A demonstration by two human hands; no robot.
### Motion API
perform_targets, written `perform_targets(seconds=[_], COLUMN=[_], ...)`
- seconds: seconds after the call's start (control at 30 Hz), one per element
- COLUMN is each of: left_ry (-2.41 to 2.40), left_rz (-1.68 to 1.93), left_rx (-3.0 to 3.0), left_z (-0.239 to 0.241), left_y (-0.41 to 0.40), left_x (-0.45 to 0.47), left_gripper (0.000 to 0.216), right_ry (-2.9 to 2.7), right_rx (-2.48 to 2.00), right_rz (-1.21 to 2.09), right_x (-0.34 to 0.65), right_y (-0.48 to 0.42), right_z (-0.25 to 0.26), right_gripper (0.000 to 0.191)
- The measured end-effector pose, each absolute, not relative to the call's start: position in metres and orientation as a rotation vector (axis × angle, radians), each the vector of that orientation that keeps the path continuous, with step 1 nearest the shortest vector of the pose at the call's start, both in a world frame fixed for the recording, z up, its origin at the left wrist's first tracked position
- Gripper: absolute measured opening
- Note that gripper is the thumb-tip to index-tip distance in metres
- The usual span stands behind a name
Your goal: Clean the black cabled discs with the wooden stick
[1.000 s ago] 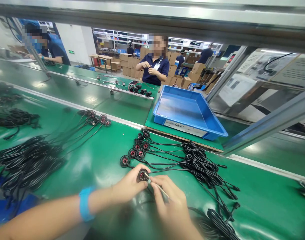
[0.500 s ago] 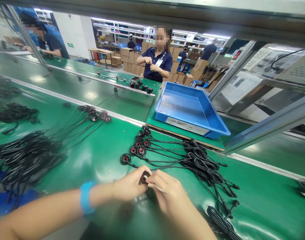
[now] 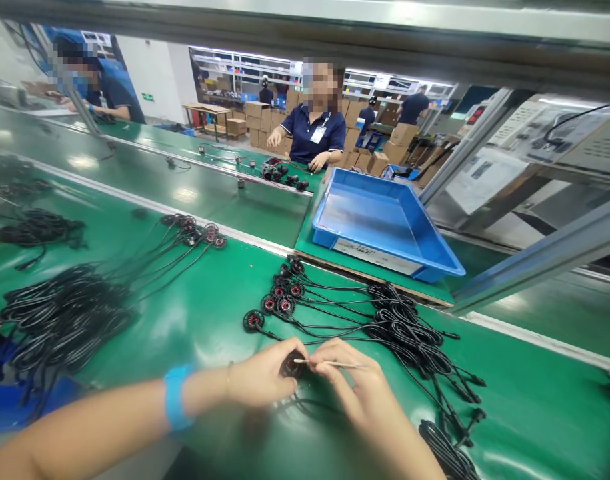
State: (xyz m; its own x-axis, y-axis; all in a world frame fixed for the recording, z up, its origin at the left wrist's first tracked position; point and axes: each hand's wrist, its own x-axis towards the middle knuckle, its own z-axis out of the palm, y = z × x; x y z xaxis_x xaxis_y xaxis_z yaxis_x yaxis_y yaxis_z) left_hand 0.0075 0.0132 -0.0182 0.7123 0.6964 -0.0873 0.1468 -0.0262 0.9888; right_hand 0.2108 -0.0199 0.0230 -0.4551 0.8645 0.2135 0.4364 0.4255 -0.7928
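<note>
My left hand (image 3: 265, 375), with a blue band on its wrist, is closed around a round black disc part (image 3: 291, 365) with a dark reddish centre. A cable loops below that part. Pinched in my right hand (image 3: 357, 383) is a thin pale stick that looks like a cotton swab (image 3: 341, 365). Its tip points left and lies over the disc's face; whether it touches is hard to tell. Just beyond my hands lie several similar discs (image 3: 285, 305) with red centres, their black cables (image 3: 397, 320) running right into coiled bundles.
More cabled discs (image 3: 212, 233) and a large heap of black cables (image 3: 67, 317) lie left on the green bench (image 3: 199, 300). A blue tray (image 3: 385, 257) stands beyond, beside a slanted metal post (image 3: 545, 250). Across the bench sits a co-worker (image 3: 315, 130); a metal beam spans the top.
The stick in my right hand has swung to lie nearly level across the disc, and my right hand has shifted slightly right. The co-worker's hands have lowered and spread apart.
</note>
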Motion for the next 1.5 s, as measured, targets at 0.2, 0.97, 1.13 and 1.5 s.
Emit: perform_targets(seconds=[0.2, 0.97, 1.13, 1.5], left_ry=[0.709, 0.727, 0.744, 0.691], left_rz=[0.474, 0.463, 0.510, 0.557], left_rx=[1.579, 1.539, 1.484, 1.398], left_z=[-0.018, -0.020, -0.021, -0.031], left_y=[0.013, 0.017, 0.015, 0.020], left_x=[0.008, 0.008, 0.010, 0.006], left_gripper=[0.030, 0.027, 0.029, 0.031], right_ry=[-2.154, -2.124, -1.965, -1.903], right_rx=[-1.022, -1.166, -1.275, -1.104], right_rz=[0.854, 0.894, 0.875, 0.974], right_x=[0.202, 0.194, 0.188, 0.200], right_y=[-0.014, -0.019, -0.017, -0.021], right_z=[0.016, 0.027, 0.014, 0.014], right_gripper=[0.024, 0.020, 0.021, 0.016])
